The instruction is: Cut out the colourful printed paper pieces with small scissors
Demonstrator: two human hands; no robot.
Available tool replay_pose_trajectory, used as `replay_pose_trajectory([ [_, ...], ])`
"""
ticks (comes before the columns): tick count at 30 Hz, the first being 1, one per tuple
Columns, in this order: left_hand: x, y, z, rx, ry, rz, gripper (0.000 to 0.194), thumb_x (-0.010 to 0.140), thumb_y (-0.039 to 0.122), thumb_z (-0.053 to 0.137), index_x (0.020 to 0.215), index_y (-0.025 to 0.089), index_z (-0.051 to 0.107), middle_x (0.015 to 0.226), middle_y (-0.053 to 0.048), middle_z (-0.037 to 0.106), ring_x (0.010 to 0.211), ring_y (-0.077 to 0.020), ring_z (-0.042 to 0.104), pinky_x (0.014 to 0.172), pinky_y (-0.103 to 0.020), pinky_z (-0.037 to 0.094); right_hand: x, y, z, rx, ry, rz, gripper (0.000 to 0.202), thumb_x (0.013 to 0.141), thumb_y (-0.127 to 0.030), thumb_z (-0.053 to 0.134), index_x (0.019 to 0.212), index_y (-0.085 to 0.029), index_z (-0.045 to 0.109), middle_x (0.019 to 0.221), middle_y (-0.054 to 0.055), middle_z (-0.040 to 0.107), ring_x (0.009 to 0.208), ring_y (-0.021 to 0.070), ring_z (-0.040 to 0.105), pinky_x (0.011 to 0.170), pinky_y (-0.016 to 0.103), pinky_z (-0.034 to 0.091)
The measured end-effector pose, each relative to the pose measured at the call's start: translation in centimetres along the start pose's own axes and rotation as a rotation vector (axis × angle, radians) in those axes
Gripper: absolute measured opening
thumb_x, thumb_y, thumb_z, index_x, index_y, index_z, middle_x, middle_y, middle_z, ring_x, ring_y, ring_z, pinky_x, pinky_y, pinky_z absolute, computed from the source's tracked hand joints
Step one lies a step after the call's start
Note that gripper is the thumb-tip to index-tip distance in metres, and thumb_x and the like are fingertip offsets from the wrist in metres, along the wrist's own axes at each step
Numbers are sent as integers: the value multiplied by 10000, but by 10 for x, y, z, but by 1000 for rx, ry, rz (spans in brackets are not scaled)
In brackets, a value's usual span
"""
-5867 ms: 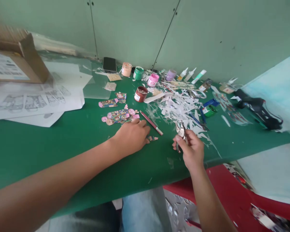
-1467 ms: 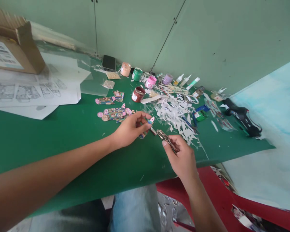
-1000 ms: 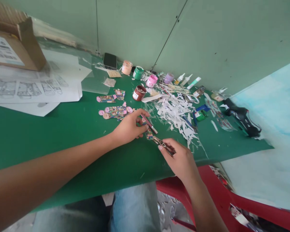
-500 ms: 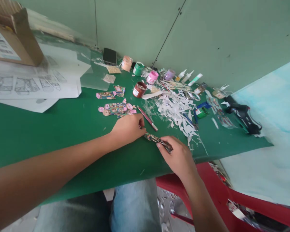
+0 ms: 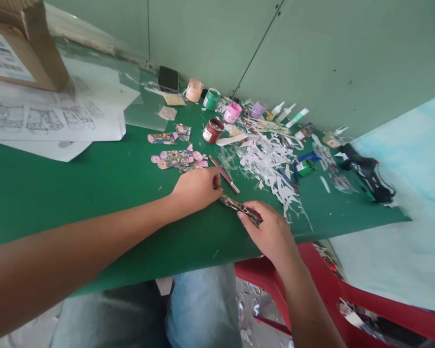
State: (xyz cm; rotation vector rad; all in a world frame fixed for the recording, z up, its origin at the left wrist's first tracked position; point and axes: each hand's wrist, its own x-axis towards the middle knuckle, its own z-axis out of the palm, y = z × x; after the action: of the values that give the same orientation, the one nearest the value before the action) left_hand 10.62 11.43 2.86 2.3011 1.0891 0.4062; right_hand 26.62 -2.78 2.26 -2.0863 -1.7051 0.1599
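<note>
My right hand [image 5: 270,227] is closed round a slim metal hand tool [image 5: 251,216], which looks like pliers or a punch. Its front end meets a small patterned piece [image 5: 225,198]. The far end of that piece is pinched between the fingertips of my left hand [image 5: 199,188]. Just beyond my left hand, a pile of patterned cutouts with pink round parts [image 5: 177,158] lies on the green tabletop [image 5: 137,188]. A dark pink pen [image 5: 224,175] rests right of the pile.
Paint jars, among them a brown one [image 5: 213,131], stand toward the wall. White paper scraps [image 5: 266,162] are heaped at centre right. Printed sheets [image 5: 94,116] and a cardboard box [image 5: 39,58] lie left. A red chair [image 5: 307,275] is beside the table.
The tool and the patterned piece now line up more closely, and the tool's handles look nearer together. The whole view has shifted slightly.
</note>
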Motion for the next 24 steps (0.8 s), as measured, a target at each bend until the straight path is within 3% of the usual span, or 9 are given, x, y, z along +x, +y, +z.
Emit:
replay_pose_trajectory([
  [15,1,1,-1,-8,0,-3,67,754,253,594,798,211,620,803,-24,687,739,-194,623,583,-289,363,-2,3,0,6,9,-29,231,907,-380,528,1019,-219,649,964,77,722,836,226,692,732,354,527],
  [18,1,1,-1,-4,0,1,77,755,257,594,807,209,625,809,-25,691,746,-196,626,588,-288,372,1,4,-2,-9,66,-39,293,927,-435,509,1049,-209,648,962,88,705,823,228,672,729,370,529],
  [21,1,0,-1,-1,-6,0,86,753,266,600,813,211,627,817,-22,692,745,-197,622,585,-286,374,8,1,-24,-74,237,-82,372,957,-472,452,1091,-187,650,1053,133,673,951,272,644,814,445,523],
  [24,1,0,-1,-1,-4,-3,72,749,254,601,803,210,621,806,-16,687,728,-188,612,570,-280,353,16,-9,-69,-173,459,-162,441,976,-485,412,1169,-171,654,1134,161,644,1105,314,603,910,505,491],
])
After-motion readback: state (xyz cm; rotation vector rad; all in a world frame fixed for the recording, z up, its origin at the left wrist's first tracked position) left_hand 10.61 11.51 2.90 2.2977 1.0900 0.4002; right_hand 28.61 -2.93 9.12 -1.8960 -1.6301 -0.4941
